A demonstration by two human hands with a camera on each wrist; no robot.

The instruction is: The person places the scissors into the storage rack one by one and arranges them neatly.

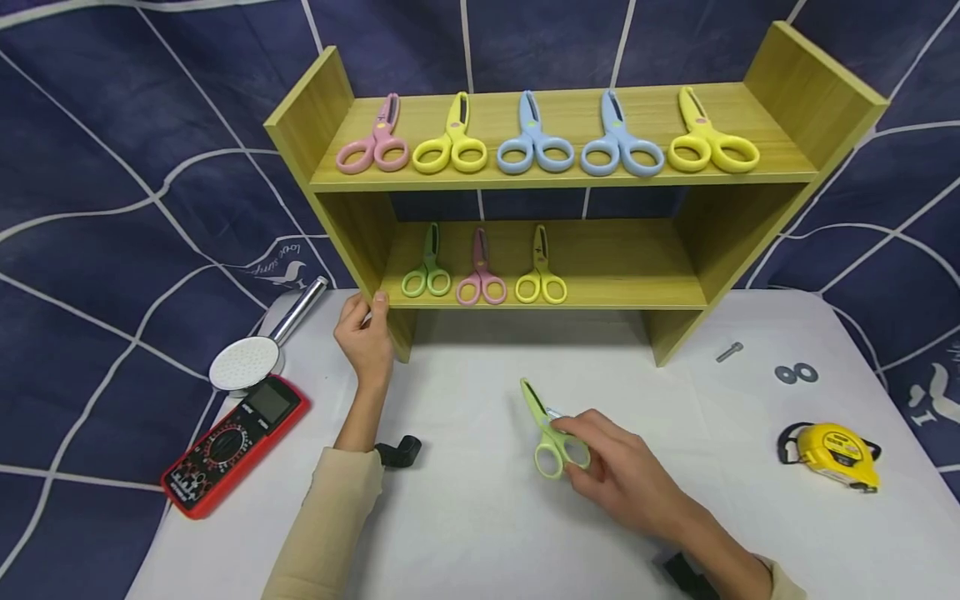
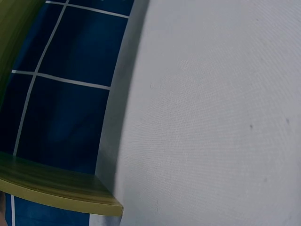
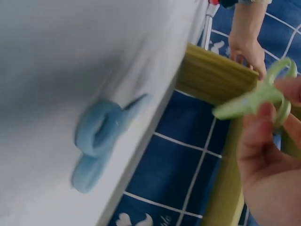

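My right hand (image 1: 630, 471) pinches light green scissors (image 1: 546, 446) by the handle, above the white table, blades pointing away from me. In the right wrist view the fingers and thumb (image 3: 263, 141) meet on the green scissors (image 3: 251, 101). At the lower left of a two-tier wooden shelf (image 1: 555, 307), my left hand (image 1: 366, 337) grips the side panel, thumb at its front edge. The lower tier bears green scissors (image 1: 427, 268), pink scissors (image 1: 481, 271) and yellow scissors (image 1: 541, 271). Several pink, yellow and blue scissors (image 1: 535, 143) line the upper tier.
Left on the table (image 1: 465, 533) lie a shower head (image 1: 246, 363), a red multimeter (image 1: 232, 446) and a black part (image 1: 401, 452) beside my left forearm. To the right are a bolt (image 1: 730, 352), two washers (image 1: 797, 373) and a yellow tape measure (image 1: 836, 454).
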